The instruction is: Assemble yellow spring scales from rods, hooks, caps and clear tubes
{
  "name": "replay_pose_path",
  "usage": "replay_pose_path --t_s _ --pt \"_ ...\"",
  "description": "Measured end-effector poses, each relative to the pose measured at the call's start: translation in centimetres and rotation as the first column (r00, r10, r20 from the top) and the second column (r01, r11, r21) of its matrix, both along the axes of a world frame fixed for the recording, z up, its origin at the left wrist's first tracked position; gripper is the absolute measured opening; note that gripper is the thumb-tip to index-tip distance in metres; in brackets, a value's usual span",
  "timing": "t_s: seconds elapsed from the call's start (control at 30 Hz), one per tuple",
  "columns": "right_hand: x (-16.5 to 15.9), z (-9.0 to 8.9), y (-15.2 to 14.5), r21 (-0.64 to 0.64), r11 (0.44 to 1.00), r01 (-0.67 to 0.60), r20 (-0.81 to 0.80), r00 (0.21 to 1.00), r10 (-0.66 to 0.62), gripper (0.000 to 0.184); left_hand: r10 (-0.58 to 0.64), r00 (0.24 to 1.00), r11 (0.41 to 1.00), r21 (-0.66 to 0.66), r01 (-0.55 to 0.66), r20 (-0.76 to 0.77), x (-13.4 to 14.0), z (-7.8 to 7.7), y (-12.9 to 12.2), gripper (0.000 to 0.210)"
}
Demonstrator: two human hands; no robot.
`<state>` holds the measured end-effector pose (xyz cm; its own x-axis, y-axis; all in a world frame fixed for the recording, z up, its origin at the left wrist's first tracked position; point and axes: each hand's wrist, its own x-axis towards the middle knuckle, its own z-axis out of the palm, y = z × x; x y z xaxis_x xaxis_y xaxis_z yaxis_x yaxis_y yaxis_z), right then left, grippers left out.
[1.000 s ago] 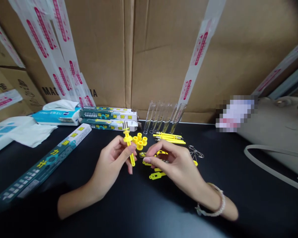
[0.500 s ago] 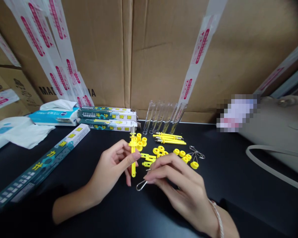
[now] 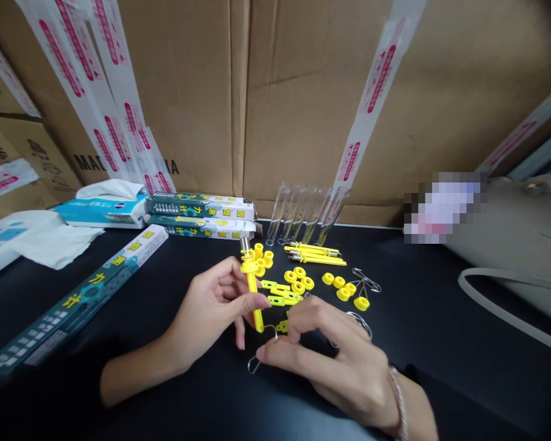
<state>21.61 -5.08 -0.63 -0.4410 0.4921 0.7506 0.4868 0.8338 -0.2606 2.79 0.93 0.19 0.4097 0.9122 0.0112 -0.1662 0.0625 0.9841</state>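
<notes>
Upright in my left hand (image 3: 206,312) is a yellow plastic spring-scale rod (image 3: 253,291), gripped between thumb and fingers, with a silver metal piece at its top and a small hole at its lower end. My right hand (image 3: 335,367) pinches a bent wire hook (image 3: 275,335), one end of which is beside the rod's lower tip; whether it passes through the hole I cannot tell. Flat yellow tabs (image 3: 282,300) lie just behind my right fingers. Metal rings or hooks (image 3: 360,318) are partly hidden by that hand.
Beyond the hands are yellow ring caps (image 3: 298,278), more yellow caps (image 3: 343,294), wire hooks (image 3: 367,280) and yellow rods (image 3: 319,254). Clear tubes (image 3: 298,214) stand behind. Printed boxes (image 3: 202,211), a long box (image 3: 87,294) and a tissue pack (image 3: 103,211) are leftward.
The rod in my left hand has tilted, its lower end swinging right. My right hand has brought the wire hook up against that end and turned, uncovering more yellow tabs.
</notes>
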Motion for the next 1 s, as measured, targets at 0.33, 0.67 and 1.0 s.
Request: replay_pose_path --t_s 0.33,0.67,1.0 --pt "0.0 0.4 0.4 -0.039 0.994 -0.098 0.070 0.992 0.101 0.029 -0.060 0.998 0.998 -0.011 0.060 0.016 0.0 -0.1 0.0 0.042" --pt "-0.3 0.4 0.4 -0.223 0.964 -0.147 -0.100 0.987 0.127 0.025 0.009 1.000 1.000 0.029 -0.010 0.030 -0.3 -0.2 0.7 0.043" --pt "-1.1 -1.0 0.4 -0.428 0.902 -0.047 -0.260 0.963 -0.073 0.033 0.094 0.993 0.992 0.078 -0.099 0.065 -0.1 0.0 0.9 0.044"
